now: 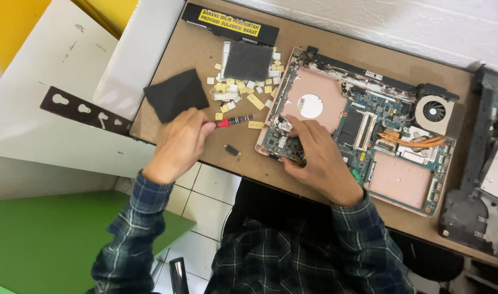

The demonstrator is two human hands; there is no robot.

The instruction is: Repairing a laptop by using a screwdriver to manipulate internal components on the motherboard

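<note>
Plaid sleeves (292, 256) fill the bottom of the view, reaching up to the brown table (194, 49). The left hand (178, 146) is closed around a red-handled screwdriver (230, 121), its tip lying over scattered yellow and white scraps (243, 90), as if parked there within reach. The right hand (320, 158) curls its fingers down on the near-left corner of the opened laptop base (363, 128), pinching something too small to tell. Two dark foam pads (175, 94) lie beyond, and a fan (434, 111) sits far right.

The right hand (320, 158) covers the opened laptop (363, 125)'s near-left corner; the black part (477, 179) at the right runs off-frame.
</note>
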